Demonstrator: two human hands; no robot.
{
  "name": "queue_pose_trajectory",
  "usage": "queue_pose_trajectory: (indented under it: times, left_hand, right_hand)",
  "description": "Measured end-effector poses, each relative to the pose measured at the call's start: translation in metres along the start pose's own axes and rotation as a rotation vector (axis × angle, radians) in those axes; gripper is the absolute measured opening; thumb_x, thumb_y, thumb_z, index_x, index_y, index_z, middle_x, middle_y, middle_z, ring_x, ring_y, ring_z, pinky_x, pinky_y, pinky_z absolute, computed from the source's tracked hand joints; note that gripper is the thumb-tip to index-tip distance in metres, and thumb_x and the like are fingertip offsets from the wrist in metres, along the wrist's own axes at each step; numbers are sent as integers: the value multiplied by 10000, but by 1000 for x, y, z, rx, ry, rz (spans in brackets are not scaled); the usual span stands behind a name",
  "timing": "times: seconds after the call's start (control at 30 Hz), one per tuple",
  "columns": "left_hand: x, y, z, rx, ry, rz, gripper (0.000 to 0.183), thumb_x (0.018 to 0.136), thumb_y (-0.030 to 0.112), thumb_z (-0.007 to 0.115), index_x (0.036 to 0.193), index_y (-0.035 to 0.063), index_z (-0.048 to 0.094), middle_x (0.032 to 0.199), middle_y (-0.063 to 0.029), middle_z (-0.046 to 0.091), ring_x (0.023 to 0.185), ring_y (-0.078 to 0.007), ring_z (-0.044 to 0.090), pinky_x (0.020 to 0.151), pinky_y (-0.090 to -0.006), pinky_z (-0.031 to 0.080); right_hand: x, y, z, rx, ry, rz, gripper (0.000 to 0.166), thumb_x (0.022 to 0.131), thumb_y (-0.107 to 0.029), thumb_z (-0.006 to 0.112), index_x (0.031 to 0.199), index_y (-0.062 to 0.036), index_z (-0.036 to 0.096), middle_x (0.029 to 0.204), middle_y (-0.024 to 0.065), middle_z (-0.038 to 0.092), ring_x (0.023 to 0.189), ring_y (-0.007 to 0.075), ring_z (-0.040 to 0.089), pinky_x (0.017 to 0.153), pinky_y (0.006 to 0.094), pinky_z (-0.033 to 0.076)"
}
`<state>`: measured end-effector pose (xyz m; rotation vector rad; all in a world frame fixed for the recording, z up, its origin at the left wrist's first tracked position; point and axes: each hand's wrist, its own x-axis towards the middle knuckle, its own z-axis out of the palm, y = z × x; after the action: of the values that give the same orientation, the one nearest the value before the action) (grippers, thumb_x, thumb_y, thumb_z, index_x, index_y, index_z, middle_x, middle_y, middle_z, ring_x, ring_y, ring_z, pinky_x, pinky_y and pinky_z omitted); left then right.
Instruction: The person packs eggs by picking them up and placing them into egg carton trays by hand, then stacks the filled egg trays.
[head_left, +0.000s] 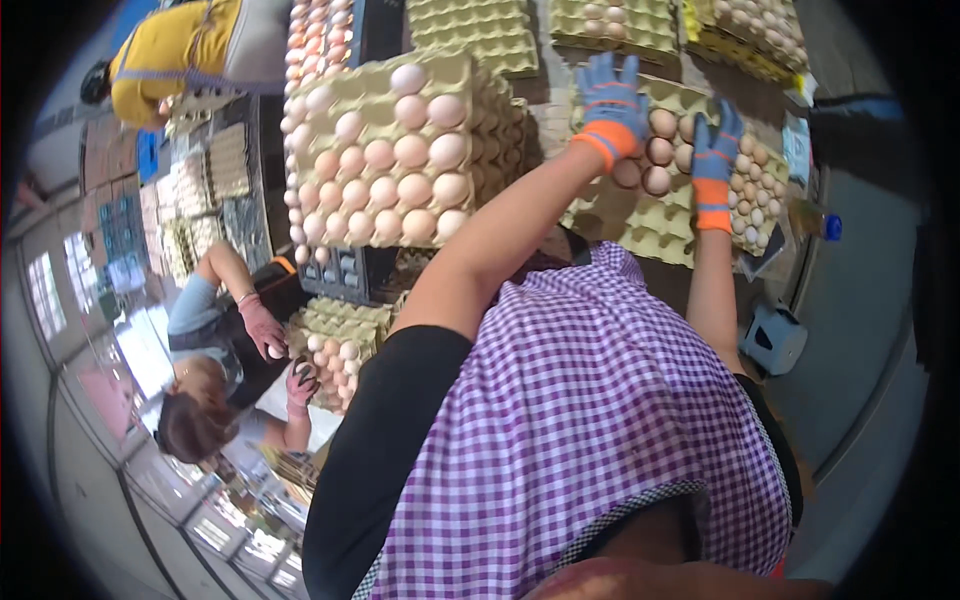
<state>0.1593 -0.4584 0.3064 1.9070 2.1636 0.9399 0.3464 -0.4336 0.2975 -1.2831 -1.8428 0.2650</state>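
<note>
My left hand, in a blue and orange glove, lies palm down over the left part of a pulp egg tray, its fingers spread. Brown eggs sit between my two hands, several in a close group. My right hand, gloved alike, rests at the right of this group, thumb and fingers apart, touching or very near the eggs. What lies under both palms is hidden. Nearer my body is a pulp tray with bare cups. Right of my right hand, smaller-looking eggs fill another tray.
A tall stack of filled egg trays stands at my left. Further trays lie beyond my hands. A bottle with a blue cap is at the right edge. At left, a co-worker's gloved hands handle eggs; another person in yellow bends over trays.
</note>
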Motion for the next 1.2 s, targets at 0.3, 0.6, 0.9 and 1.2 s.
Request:
queue_pose_trajectory:
  times: [0.3,0.6,0.9,1.2]
  left_hand:
    - [-62,15,-242,-514,157,192,606,758,50,688,1336,-3,513,1261,-182,568,1198,-355,510,1041,-442,397]
    - [-59,-167,-308,278,-249,315,466,796,207,760,1238,135,629,1168,-91,649,1103,-335,569,920,-449,475]
    - [-59,-144,-309,-444,120,-9,326,896,143,668,1197,42,594,1130,-77,642,1115,-226,603,985,-424,483]
    - [-80,-124,-316,156,-346,45,372,827,307,768,1114,106,645,1006,-51,588,872,-186,657,649,-334,531]
  right_hand:
    - [23,-212,-21,757,-334,242,266,941,-61,662,1207,-44,663,1078,59,715,942,148,685,862,282,552]
    - [34,-298,78,-116,-579,-927,294,841,-300,683,1093,-157,631,986,40,636,1018,254,610,877,427,491]
    - [71,-257,37,537,-875,-227,412,859,-249,687,1246,-115,641,1129,26,665,985,125,633,825,297,521]
    - [46,-290,35,-205,-969,-739,285,790,-317,727,888,-56,670,1045,97,607,949,289,668,745,461,527]
